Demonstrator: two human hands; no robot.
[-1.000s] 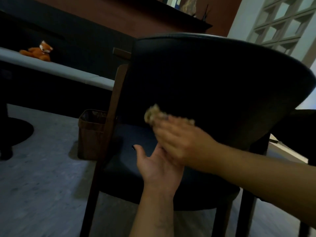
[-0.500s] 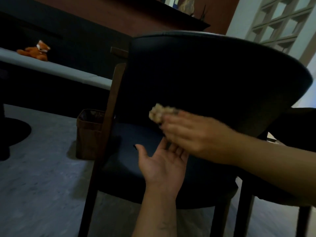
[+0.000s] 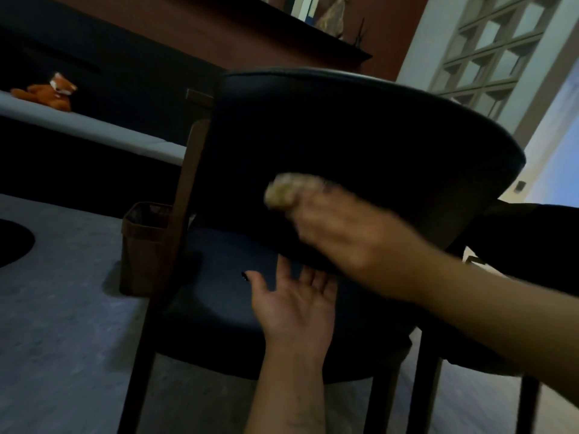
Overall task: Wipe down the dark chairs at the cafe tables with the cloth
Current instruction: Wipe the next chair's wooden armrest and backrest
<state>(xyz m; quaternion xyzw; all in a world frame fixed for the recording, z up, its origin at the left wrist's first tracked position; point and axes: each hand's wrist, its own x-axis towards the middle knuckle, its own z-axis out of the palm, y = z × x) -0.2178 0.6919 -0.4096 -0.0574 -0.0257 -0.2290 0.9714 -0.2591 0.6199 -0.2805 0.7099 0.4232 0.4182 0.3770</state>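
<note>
Dark chair (image 3: pixel 360 139): upholstered in black or very dark blue material, with a broad curved backrest wrapping round a rounded padded seat. Frame and legs are dark brown wood; one upright post runs along the backrest's left edge down to the floor. The chair stands on its legs on the pale floor, appearing tilted in the head view. Cloth (image 3: pixel 283 191): small, beige, bunched into a wad, blurred in the frame. It is held against the inner face of the backrest, at the lower middle, above the seat. Only its left portion shows; the remainder is covered by the fingers holding it.
</note>
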